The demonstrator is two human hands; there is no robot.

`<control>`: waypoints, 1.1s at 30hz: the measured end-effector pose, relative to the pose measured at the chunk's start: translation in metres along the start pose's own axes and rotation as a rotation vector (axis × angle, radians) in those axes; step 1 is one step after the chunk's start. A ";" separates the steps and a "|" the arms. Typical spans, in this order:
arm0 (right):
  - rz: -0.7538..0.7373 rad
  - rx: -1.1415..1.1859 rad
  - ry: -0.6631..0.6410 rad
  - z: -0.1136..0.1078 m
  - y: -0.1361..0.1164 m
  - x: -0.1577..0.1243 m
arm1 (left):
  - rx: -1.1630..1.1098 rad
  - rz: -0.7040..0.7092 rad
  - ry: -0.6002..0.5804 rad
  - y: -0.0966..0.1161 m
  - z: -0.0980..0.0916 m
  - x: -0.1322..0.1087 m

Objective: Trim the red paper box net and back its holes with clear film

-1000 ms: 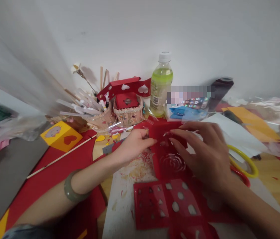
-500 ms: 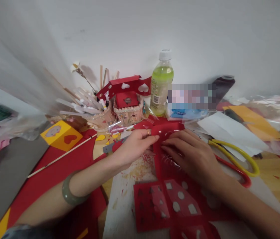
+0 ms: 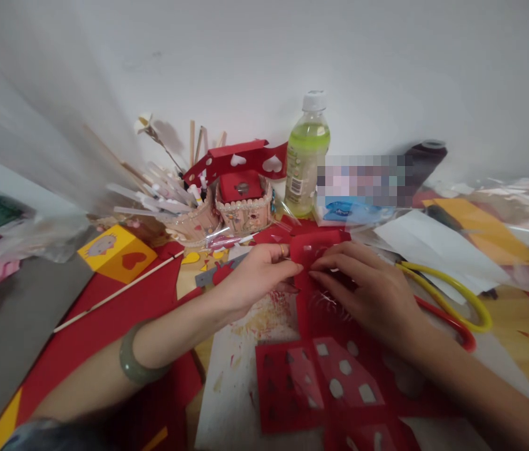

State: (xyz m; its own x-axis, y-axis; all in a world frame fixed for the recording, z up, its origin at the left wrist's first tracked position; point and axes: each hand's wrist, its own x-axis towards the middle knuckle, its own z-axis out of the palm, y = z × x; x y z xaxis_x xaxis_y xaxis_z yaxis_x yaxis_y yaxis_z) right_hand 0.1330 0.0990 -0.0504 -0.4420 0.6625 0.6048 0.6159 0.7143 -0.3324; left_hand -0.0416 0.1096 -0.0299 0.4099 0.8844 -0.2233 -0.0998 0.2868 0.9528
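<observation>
A red paper cutout (image 3: pixel 308 319) with several panels lies spread in front of me. Small triangles, circles, squares and a heart are cut through it, and clear film seems to back some of the panels. At its far flap, my left hand (image 3: pixel 264 279) pinches the left edge between thumb and fingers. My right hand (image 3: pixel 370 285) is bent over the same flap from the right, fingertips together on the paper; its thumb is hidden. Beneath the cutout is a stained white board (image 3: pixel 231 376). Scissors with yellow and red handles (image 3: pixel 477 307) lie beside my right wrist.
Behind my hands stand a green drink bottle (image 3: pixel 308 150), decorated pots (image 3: pixel 245 215) with pens and red paper, and a blue tissue pack (image 3: pixel 351 208). A yellow box (image 3: pixel 116 254) and a thin stick (image 3: pixel 118 291) lie left; white paper (image 3: pixel 437 250) lies right.
Both hands stay at the far flap of the red paper cutout, with only slight finger movement. The whole view has shifted a little.
</observation>
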 end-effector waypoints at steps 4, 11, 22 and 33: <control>-0.017 0.008 0.018 0.000 0.001 0.002 | -0.002 -0.026 0.018 -0.001 0.000 0.000; -0.005 0.035 -0.020 -0.002 0.001 0.002 | -0.004 -0.044 0.030 -0.001 -0.001 0.000; 0.022 0.060 -0.023 -0.003 0.001 0.002 | -0.003 -0.045 0.026 -0.002 -0.002 0.000; 0.052 0.103 -0.061 -0.005 0.001 0.004 | 0.027 -0.046 0.027 -0.002 -0.001 0.000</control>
State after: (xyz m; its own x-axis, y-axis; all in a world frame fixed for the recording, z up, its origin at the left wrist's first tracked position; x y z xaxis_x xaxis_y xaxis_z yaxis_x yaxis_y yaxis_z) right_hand 0.1352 0.1012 -0.0447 -0.4523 0.7094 0.5405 0.5698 0.6961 -0.4368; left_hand -0.0422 0.1091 -0.0318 0.3885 0.8804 -0.2719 -0.0570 0.3175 0.9466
